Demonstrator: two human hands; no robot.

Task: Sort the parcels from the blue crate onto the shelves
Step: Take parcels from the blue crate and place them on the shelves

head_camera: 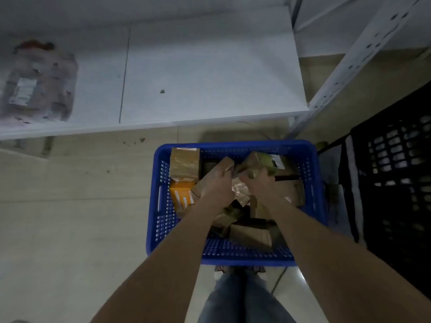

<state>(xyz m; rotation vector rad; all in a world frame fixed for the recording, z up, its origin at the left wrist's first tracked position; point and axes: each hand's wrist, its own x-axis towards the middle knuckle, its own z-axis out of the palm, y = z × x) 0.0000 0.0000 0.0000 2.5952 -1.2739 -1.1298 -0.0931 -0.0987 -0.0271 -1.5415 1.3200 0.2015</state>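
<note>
Both hands are reaching into the blue crate (233,145), each gripping a parcel.

Left hand (218,183) is curling round a small brown box (225,164). Right hand (257,183) is clutching a plastic-wrapped parcel (258,163) with green showing on it. The two parcels are sitting just beside each other above the pile, and motion blur is hiding exact finger placement. Crate is sitting on the floor just in front of the white shelf (210,66) and is holding more: a taped brown box (184,163) at the far left corner, an orange box (182,194) just nearer than it, other brown cartons under the forearms. One clear-bagged parcel (39,80) is lying on the shelf, far left, well apart from the crate. A black crate (396,183) is standing to the right of the blue one.
</note>
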